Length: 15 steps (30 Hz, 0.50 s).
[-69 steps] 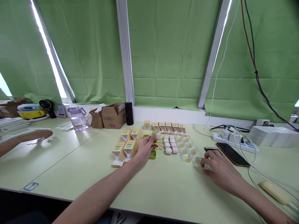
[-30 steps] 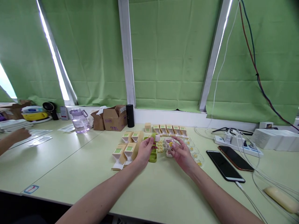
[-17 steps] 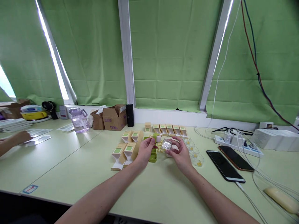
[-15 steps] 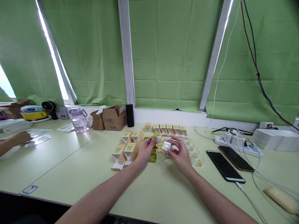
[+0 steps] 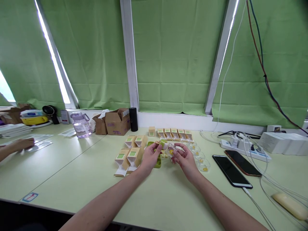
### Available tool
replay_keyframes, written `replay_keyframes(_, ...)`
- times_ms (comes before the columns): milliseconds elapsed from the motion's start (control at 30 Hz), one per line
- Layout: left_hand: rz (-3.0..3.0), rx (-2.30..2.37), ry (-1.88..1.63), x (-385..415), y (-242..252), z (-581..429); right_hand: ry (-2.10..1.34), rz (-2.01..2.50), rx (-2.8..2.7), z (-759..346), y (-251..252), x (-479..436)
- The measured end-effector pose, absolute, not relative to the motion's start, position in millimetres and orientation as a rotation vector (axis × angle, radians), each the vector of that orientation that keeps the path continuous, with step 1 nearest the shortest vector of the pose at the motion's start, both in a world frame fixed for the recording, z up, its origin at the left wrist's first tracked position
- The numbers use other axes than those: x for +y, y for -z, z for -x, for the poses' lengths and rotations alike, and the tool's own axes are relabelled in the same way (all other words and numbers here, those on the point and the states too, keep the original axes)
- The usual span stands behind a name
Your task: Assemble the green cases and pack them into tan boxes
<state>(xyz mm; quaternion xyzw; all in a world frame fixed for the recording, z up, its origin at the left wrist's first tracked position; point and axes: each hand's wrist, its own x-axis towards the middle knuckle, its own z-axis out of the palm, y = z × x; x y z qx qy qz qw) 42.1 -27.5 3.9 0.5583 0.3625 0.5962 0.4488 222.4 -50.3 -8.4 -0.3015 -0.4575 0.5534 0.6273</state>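
My left hand [image 5: 149, 158] pinches a small green and pink case [image 5: 163, 143] above the table. My right hand [image 5: 184, 159] holds a clear plastic shell [image 5: 170, 149] right against that case, the two hands almost touching. Under them lie a green tray [image 5: 157, 164], small yellow tiles and pink cases, partly hidden by my hands. More clear shells with yellow dots [image 5: 204, 164] lie just to the right. Tan open cartons with green labels [image 5: 125, 157] stand to the left, and a row of smaller ones [image 5: 174, 133] behind.
Two phones [image 5: 231, 174] and a power strip [image 5: 243, 147] with cables lie to the right, white boxes [image 5: 282, 142] beyond. Cardboard boxes [image 5: 117, 121], a black cylinder [image 5: 133, 119] and a purple water bottle [image 5: 79, 124] stand at the back left. Another person's hand [image 5: 20, 144] rests at far left.
My right hand picked a clear shell from the right-hand row and carried it left to the case in my left hand. The two now meet. The other person's hand drew back left.
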Motion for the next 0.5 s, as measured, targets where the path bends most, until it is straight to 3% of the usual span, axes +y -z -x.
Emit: replay_keyframes(500,-1.493,0.975,-1.431,-26.8,0.1,-44.4,-1.495,0.590,-0.981,-220.8,4.3,-58.8)
